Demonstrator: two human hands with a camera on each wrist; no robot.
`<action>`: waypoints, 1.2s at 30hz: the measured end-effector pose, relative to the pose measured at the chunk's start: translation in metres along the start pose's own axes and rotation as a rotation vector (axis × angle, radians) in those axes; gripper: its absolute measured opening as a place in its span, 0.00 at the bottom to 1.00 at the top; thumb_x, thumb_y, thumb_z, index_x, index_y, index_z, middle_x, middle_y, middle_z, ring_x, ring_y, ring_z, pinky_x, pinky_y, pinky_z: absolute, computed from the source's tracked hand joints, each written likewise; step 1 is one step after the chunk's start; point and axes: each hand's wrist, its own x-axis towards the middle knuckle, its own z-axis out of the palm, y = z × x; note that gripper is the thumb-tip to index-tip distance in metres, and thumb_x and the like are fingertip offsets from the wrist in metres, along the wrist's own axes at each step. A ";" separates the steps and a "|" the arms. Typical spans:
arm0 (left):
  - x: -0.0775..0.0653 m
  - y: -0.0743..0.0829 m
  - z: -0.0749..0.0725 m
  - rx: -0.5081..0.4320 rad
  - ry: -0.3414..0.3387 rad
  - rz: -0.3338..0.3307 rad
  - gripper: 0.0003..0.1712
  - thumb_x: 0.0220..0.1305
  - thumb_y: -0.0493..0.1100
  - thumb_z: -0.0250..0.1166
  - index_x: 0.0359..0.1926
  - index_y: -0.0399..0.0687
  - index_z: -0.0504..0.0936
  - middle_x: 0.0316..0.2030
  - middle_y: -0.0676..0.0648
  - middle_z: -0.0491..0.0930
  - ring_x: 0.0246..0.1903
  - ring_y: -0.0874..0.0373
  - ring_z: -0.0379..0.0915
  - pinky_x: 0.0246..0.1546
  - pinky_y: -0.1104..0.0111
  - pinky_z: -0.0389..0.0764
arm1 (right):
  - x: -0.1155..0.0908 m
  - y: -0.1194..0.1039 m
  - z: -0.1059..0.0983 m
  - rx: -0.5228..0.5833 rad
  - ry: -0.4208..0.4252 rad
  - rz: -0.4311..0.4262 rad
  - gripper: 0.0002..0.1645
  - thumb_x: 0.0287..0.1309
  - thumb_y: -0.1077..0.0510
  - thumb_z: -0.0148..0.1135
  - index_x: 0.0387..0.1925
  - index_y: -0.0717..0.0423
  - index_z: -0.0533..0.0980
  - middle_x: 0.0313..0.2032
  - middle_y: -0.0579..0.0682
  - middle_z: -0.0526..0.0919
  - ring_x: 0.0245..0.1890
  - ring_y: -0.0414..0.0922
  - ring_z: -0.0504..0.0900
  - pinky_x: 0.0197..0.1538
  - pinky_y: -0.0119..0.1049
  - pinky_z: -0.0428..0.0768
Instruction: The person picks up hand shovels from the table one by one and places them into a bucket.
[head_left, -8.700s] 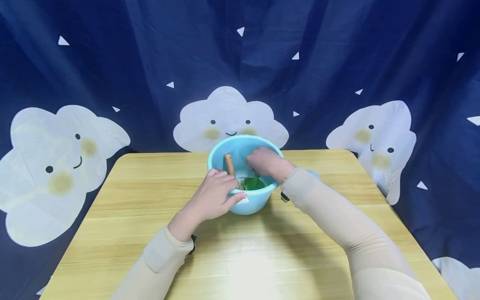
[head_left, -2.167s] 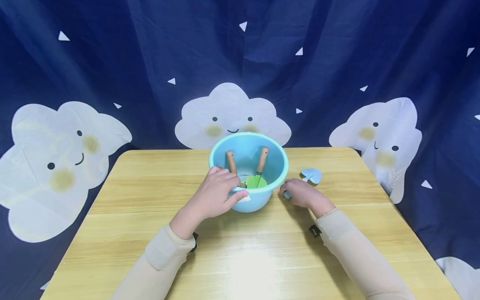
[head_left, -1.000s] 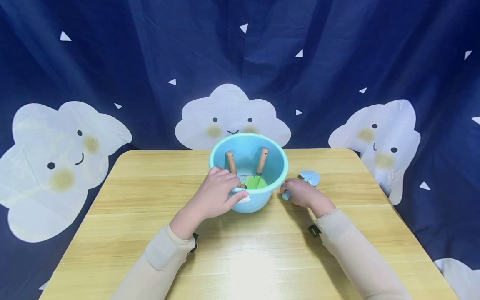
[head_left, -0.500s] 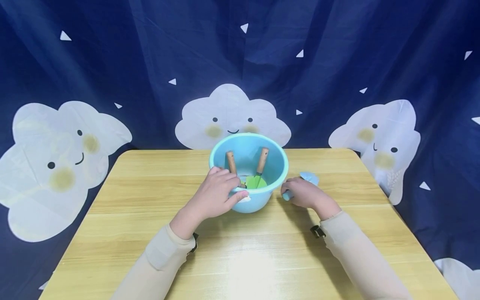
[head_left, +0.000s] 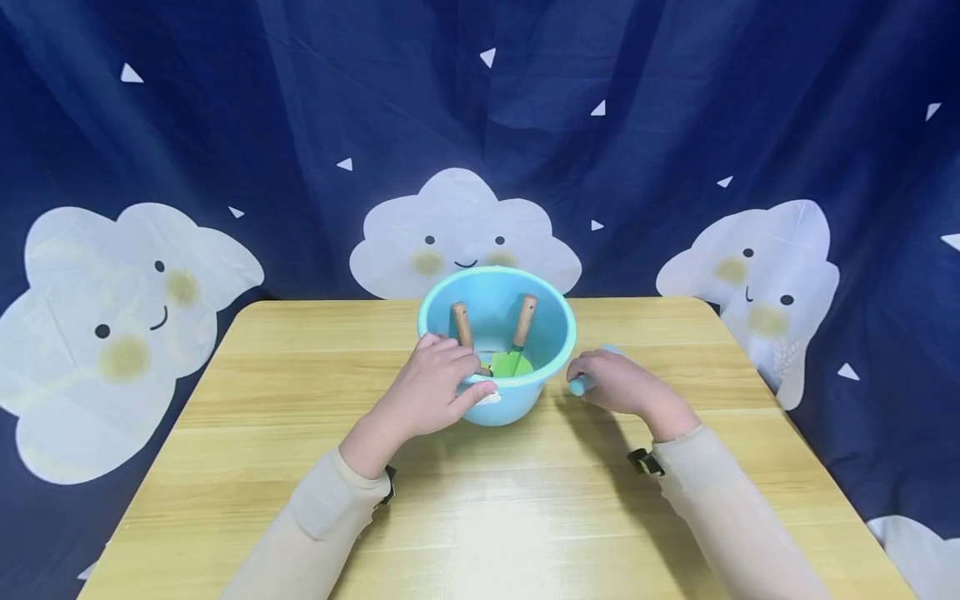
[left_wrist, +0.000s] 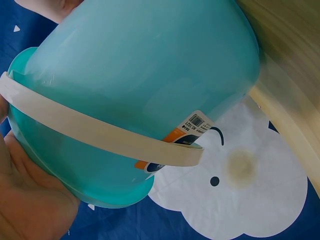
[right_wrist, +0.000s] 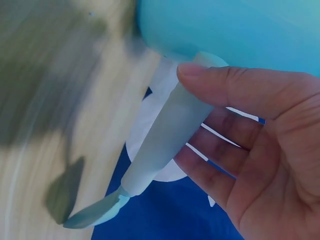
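Observation:
A light-blue bucket (head_left: 510, 404) stands on the table, and my left hand (head_left: 423, 387) grips its near-left rim. Inside lean two tools: a wooden-handled tool (head_left: 462, 325) at left and a green-bladed trowel (head_left: 527, 321) with a wooden handle at right. Just right of the bucket, my right hand (head_left: 626, 392) holds a light-blue hand trowel (right_wrist: 162, 132) by its handle, thumb on one side and fingers behind. Its blade (right_wrist: 95, 212) points downward in the right wrist view, close above the table. From the head, my hand hides most of this trowel.
The wooden table (head_left: 360, 533) reaches back to a dark-blue curtain (head_left: 480, 100) printed with clouds. A pale carrying handle (left_wrist: 100, 130) and a barcode label (left_wrist: 192, 125) show on the bucket's side in the left wrist view.
My right hand came out of the bucket, leaving the green trowel leaning inside, and took hold of the light-blue trowel. It has since shifted slightly right, turning the blade. My left hand stays put.

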 end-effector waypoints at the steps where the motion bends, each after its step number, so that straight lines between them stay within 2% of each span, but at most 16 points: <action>1: 0.000 0.000 0.000 0.000 0.000 -0.001 0.21 0.72 0.63 0.55 0.28 0.56 0.76 0.26 0.60 0.74 0.38 0.60 0.72 0.50 0.60 0.64 | -0.001 0.000 -0.002 0.011 0.007 0.002 0.18 0.44 0.76 0.69 0.28 0.51 0.78 0.28 0.44 0.75 0.31 0.42 0.72 0.40 0.40 0.73; 9: 0.000 0.000 -0.001 -0.002 0.000 -0.003 0.21 0.72 0.63 0.55 0.27 0.56 0.75 0.26 0.60 0.73 0.38 0.59 0.73 0.50 0.59 0.64 | -0.008 -0.001 -0.016 0.048 0.038 0.007 0.15 0.50 0.74 0.69 0.31 0.52 0.79 0.31 0.43 0.78 0.35 0.43 0.75 0.44 0.44 0.77; 19: 0.001 0.001 -0.002 -0.005 -0.005 -0.004 0.21 0.72 0.62 0.55 0.28 0.55 0.76 0.27 0.59 0.74 0.39 0.59 0.74 0.51 0.59 0.64 | -0.016 -0.010 -0.032 0.111 0.028 0.094 0.14 0.53 0.70 0.71 0.40 0.55 0.80 0.38 0.44 0.82 0.43 0.46 0.81 0.50 0.47 0.79; 26: 0.001 0.001 -0.001 -0.005 -0.002 -0.002 0.21 0.72 0.62 0.55 0.28 0.56 0.76 0.27 0.59 0.74 0.39 0.59 0.74 0.50 0.60 0.64 | -0.024 -0.011 -0.040 0.138 0.075 0.093 0.12 0.57 0.67 0.70 0.41 0.53 0.79 0.37 0.43 0.82 0.40 0.44 0.81 0.49 0.50 0.79; 30: 0.001 0.001 -0.001 -0.005 0.002 -0.001 0.22 0.73 0.63 0.54 0.28 0.56 0.76 0.27 0.59 0.74 0.38 0.59 0.74 0.50 0.60 0.65 | -0.026 -0.010 -0.043 0.130 0.098 0.098 0.13 0.57 0.66 0.71 0.42 0.52 0.80 0.40 0.42 0.83 0.43 0.46 0.83 0.50 0.51 0.80; 36: 0.001 0.001 -0.002 -0.003 -0.001 -0.003 0.22 0.73 0.63 0.53 0.28 0.55 0.75 0.27 0.59 0.74 0.38 0.58 0.73 0.50 0.59 0.65 | -0.029 -0.012 -0.049 0.143 0.118 0.107 0.14 0.57 0.65 0.71 0.45 0.53 0.80 0.41 0.43 0.84 0.44 0.48 0.85 0.51 0.49 0.81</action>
